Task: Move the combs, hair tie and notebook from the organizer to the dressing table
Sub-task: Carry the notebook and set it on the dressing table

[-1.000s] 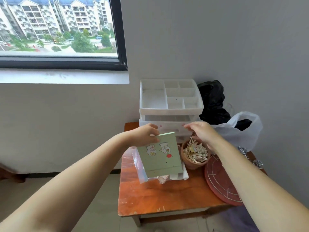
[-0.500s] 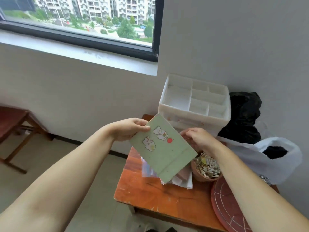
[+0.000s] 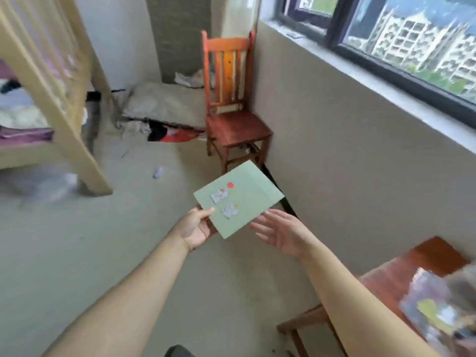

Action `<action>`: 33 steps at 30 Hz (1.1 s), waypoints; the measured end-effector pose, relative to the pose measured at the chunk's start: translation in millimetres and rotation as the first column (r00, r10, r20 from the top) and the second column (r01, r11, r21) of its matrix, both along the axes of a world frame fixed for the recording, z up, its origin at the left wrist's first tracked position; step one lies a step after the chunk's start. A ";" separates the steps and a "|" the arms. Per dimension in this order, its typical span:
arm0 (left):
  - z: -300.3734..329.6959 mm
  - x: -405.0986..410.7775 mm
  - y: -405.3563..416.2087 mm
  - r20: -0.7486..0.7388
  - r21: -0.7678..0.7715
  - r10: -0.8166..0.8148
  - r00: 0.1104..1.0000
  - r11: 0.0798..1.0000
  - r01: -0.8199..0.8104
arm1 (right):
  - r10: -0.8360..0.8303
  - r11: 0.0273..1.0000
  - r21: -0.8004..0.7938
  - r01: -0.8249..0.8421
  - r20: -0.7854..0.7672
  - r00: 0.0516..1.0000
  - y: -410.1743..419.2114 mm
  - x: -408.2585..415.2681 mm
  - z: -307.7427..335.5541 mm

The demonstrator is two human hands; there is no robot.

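The left hand pinches the green notebook at its near left corner, thumb on the cover and fingers underneath, so the notebook fans out forward and to the right of that grip, held in the air above the floor. The right hand hangs just right of the notebook's near edge, fingers spread, palm up, gripping nothing. Whether it touches the notebook is unclear. The wooden worktop lies behind and to the right of both hands, well apart from the notebook.

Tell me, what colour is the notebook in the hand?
Pale green, with small cartoon stickers and a red dot; the notebook shows clearly in the head view.
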State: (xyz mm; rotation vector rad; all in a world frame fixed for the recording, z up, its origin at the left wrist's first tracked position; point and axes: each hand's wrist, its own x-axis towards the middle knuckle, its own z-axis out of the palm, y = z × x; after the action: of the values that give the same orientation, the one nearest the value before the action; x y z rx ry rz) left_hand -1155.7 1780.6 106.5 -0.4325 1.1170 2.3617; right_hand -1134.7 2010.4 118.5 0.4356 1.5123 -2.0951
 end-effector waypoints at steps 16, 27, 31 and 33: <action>-18.6 229.6 -468.5 0.051 -0.292 0.750 0.660 0.643 -0.708 | 0.838 0.533 0.221 -0.817 -0.008 0.545 -578.9 7.2 -8.5; -20.3 295.0 -761.6 0.065 -0.419 0.946 0.318 0.315 -0.852 | 0.996 0.086 0.388 -0.918 -0.047 0.073 -960.7 54.4 -10.3; -22.2 356.7 -853.1 0.065 -0.475 0.985 0.159 0.171 -0.863 | 0.992 -0.100 0.429 -0.898 -0.024 -0.122 -1088.0 104.2 -7.0; -27.1 391.4 -895.8 0.075 -0.476 0.993 0.089 0.114 -0.872 | 0.980 -0.175 0.438 -0.882 -0.013 -0.201 -1149.4 137.2 -11.7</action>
State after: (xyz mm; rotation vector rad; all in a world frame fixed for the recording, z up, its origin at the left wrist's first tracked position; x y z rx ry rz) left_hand -764.3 884.8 79.4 -2.3569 1.1349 2.7732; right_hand -997.5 861.0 106.9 -0.9743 1.4190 -0.5394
